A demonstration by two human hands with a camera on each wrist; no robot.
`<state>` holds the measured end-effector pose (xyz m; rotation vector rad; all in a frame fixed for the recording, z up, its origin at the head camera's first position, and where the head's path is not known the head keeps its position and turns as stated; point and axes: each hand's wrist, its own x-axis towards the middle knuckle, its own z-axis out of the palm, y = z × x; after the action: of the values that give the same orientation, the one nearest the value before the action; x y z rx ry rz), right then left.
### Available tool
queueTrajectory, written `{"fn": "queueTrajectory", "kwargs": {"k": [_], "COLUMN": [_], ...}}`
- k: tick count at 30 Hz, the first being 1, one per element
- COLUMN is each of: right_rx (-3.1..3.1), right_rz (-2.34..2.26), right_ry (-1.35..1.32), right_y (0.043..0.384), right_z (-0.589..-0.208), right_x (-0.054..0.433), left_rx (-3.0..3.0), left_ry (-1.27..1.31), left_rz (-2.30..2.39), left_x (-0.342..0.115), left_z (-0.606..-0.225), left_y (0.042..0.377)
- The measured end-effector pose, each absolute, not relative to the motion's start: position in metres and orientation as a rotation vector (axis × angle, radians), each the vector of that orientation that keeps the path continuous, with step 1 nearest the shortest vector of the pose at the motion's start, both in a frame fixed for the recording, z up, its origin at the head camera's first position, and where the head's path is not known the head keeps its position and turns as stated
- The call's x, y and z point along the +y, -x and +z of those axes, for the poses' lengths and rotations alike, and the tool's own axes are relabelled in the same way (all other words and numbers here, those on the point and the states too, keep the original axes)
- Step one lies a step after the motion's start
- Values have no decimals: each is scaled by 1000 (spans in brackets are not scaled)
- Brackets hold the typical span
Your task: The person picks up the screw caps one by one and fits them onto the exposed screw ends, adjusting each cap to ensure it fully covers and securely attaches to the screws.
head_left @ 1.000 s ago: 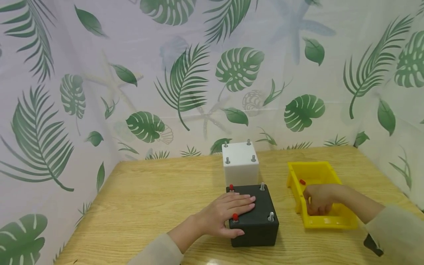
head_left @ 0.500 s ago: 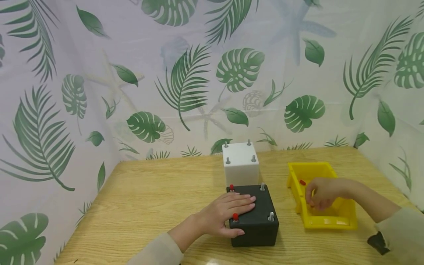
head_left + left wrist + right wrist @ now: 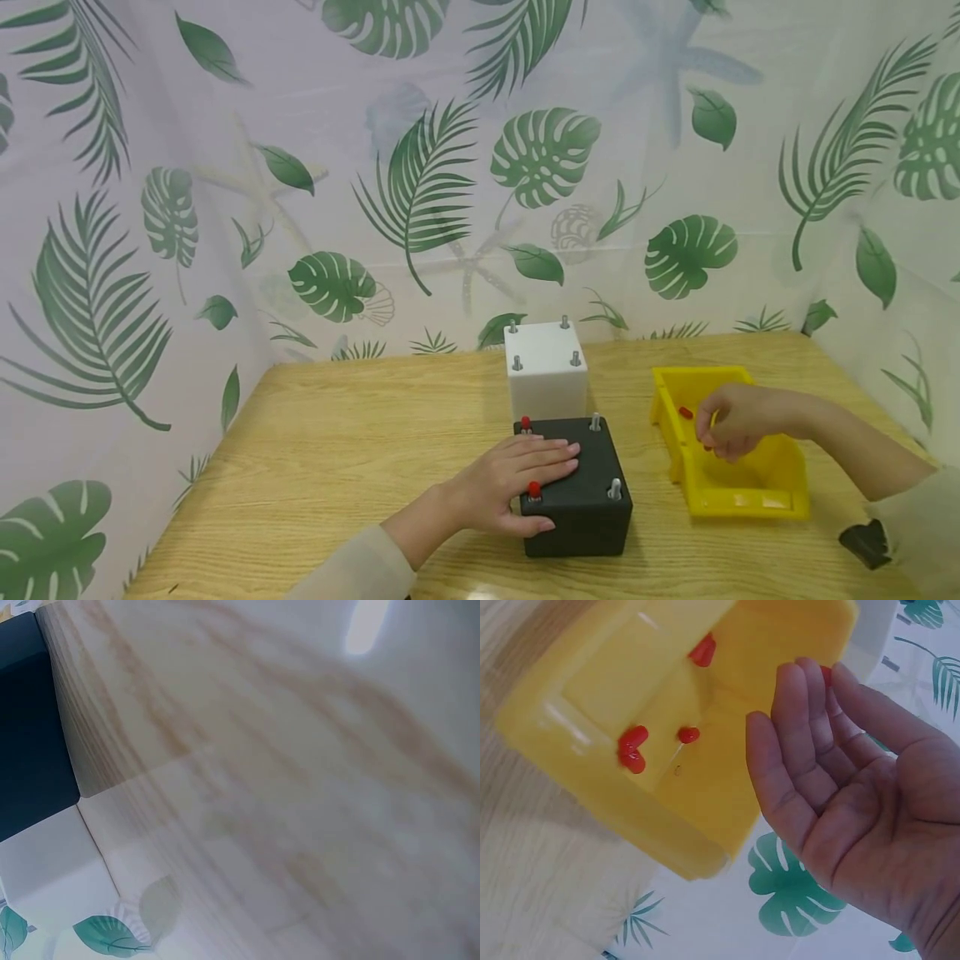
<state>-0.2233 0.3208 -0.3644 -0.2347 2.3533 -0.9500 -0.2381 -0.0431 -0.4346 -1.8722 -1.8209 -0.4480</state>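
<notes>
My left hand (image 3: 510, 487) lies with straight fingers on top of a black box (image 3: 581, 533), its thumb down over the near side. Bare metal bolts stand up at the box's two right corners. The two left bolts wear red caps (image 3: 534, 490). Over the yellow bin (image 3: 750, 502), my right hand (image 3: 738, 423) pinches a small red cap (image 3: 826, 676) between thumb and fingertip, mostly hidden by them. Several loose red caps (image 3: 634, 739) lie on the bin floor. The left wrist view has the black box's side (image 3: 34, 735) but no hand.
Right behind the black box stands a white box (image 3: 546, 392) with bare bolts at its corners. The wooden table (image 3: 360, 442) meets a leaf-printed cloth (image 3: 420, 192) at the back and sides. A small dark object (image 3: 864, 543) shows at the right sleeve.
My right hand has risen from the bottom of the yellow bin, with a red cap now between its fingertips. The left hand stays put on the black box.
</notes>
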Motion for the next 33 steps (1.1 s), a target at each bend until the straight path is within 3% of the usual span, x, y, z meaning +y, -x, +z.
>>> {"fn": "queueTrajectory", "kwargs": {"k": [33], "right_rx": [2434], "right_rz": [-1046], "right_ry": [352], "right_y": [219], "right_z": [-338], "right_x": [291], "left_rx": [-1811], "left_ry": [1877], "left_rz": [-466], "left_x": [-43], "left_z": [-435], "left_y": [240]}}
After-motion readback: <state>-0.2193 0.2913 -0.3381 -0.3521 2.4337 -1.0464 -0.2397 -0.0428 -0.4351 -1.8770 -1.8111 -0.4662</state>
